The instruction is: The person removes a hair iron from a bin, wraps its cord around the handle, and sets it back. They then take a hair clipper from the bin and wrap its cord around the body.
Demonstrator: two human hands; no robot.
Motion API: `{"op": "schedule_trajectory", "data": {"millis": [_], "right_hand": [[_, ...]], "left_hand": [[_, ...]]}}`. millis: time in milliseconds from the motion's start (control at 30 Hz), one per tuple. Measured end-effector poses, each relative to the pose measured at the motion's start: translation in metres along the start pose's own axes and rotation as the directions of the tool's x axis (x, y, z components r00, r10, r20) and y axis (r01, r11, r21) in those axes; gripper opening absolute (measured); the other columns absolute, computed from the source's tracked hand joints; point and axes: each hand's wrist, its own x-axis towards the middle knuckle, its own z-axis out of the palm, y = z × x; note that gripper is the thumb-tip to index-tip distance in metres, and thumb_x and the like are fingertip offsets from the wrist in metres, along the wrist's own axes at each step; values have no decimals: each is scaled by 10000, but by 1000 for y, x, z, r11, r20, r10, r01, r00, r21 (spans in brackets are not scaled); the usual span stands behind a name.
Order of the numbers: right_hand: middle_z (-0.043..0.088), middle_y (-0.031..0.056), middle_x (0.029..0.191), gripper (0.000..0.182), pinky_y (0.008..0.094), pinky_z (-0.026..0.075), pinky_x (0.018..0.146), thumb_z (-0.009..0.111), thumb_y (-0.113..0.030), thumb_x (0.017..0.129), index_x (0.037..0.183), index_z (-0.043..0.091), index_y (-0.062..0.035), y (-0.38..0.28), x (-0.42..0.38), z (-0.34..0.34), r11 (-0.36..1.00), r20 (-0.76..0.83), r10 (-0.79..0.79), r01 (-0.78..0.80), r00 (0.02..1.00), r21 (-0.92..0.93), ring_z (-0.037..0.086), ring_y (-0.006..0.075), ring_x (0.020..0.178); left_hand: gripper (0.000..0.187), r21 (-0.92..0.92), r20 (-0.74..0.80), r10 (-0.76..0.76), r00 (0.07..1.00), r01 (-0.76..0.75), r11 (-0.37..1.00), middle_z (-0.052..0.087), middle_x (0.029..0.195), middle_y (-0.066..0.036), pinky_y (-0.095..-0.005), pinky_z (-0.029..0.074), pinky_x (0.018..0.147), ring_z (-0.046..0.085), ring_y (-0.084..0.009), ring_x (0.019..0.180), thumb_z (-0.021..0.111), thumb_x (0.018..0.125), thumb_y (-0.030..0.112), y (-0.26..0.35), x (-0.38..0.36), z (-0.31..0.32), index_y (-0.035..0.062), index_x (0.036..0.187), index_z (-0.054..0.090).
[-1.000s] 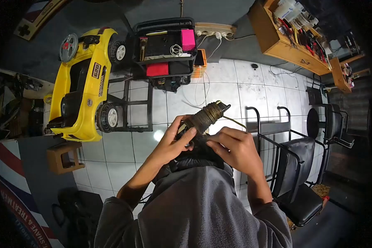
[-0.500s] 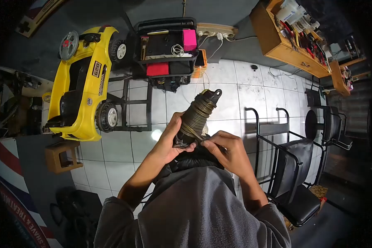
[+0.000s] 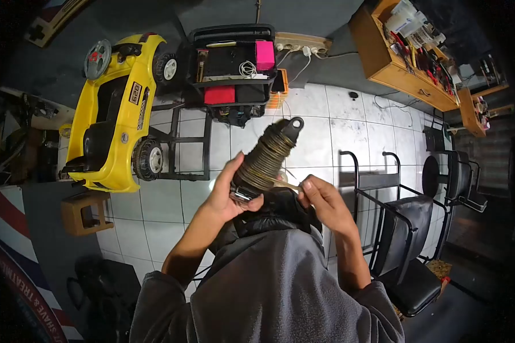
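A dark clipper-like device [image 3: 263,160], wrapped in many turns of its own cord, is tilted with its looped end [image 3: 295,123] up and to the right. My left hand [image 3: 226,191] is closed around its lower end, where a metallic part [image 3: 241,194] shows. My right hand [image 3: 326,201] pinches a stretch of cord [image 3: 289,184] that runs off the wrapped body to the right. The fingers of my right hand are apart from the device.
Beyond my hands stands a black trolley [image 3: 197,40] with a pink box [image 3: 265,55]. To the left are a yellow toy car [image 3: 111,126] and a wooden stool [image 3: 77,220]. Black chairs [image 3: 409,228] and a wooden cabinet [image 3: 372,51] are at the right.
The wrapped device has shifted slightly left with my left hand. My right hand has moved away from it to the right, and a longer stretch of cord shows between them.
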Motion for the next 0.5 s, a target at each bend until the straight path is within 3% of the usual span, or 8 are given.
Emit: {"op": "schedule_trajectory", "data": {"millis": [67, 100, 167, 367, 500], "right_hand": [[517, -8, 711, 247, 229, 393, 624, 532, -216, 984, 872, 607, -9, 16, -2, -13, 1000, 8, -17, 17, 1000, -7, 465, 76, 690], [536, -2, 719, 248, 225, 400, 636, 543, -218, 978, 902, 632, 1, 16, -5, -16, 999, 3, -46, 46, 999, -22, 471, 79, 694], [611, 31, 753, 250, 224, 430, 658, 576, -211, 958, 964, 685, 14, 18, -9, -16, 997, -17, -41, 40, 999, -61, 511, 84, 698], [662, 79, 773, 204, 262, 466, 618, 603, -164, 931, 947, 679, 25, 43, -2, -27, 965, 0, -103, 100, 995, -243, 583, 110, 682], [654, 125, 776, 182, 279, 469, 617, 607, -144, 918, 954, 662, 26, 77, 23, -22, 894, -90, -204, 148, 975, -423, 583, 161, 665]], "left_hand": [[656, 125, -104, 74, 992, -61, 990, 627, 1048, -195, -295, 388, 407, 500, -166, 446, 304, 966, 557, 9, -1, 2, -6, 1253, 479], [660, 95, -124, 74, 990, -62, 994, 621, 1047, -193, -291, 372, 412, 476, -162, 445, 308, 963, 562, 12, -2, -2, -8, 1253, 473], [662, 78, -125, 74, 989, -65, 995, 621, 1040, -192, -289, 366, 414, 473, -163, 449, 313, 961, 564, 15, -1, -3, -12, 1246, 476], [681, 73, -76, 54, 996, -49, 996, 625, 1027, -197, -280, 361, 414, 467, -170, 435, 314, 961, 570, 15, -4, 4, -34, 1224, 482], [680, 193, -39, -122, 992, 127, 973, 628, 1028, -199, -279, 373, 412, 483, -173, 443, 298, 968, 568, 1, -7, -2, -29, 1239, 477]]}}
